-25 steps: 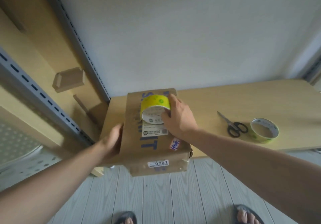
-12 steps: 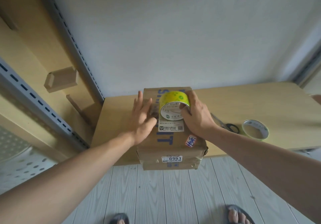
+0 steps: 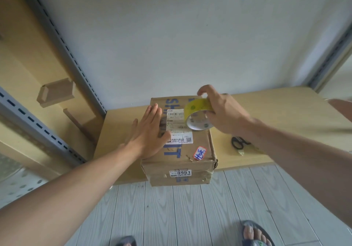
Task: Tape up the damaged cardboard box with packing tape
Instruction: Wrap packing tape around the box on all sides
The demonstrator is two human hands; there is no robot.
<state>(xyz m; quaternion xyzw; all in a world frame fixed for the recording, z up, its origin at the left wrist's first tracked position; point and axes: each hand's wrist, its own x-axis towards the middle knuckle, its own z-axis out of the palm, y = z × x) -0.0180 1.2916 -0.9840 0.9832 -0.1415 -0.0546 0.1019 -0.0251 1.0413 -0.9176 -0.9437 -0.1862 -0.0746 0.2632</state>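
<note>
Tape roll: up it comes! Half a second ago it sat on the cardboard box; now it hangs tilted above the far right part of the lid, yellow band on top.
Right hand: fingers and thumb curled round the roll, gripping it from the right.
Left hand: flat, fingers straight, pressing the lid's left half, just left of the shipping label, apart from the roll.
Cardboard box: between the two forearms, near end poking past the near edge of the table, cardboard torn at the near right corner.
Scissors: on the table right of the box, partly under the right forearm.
</note>
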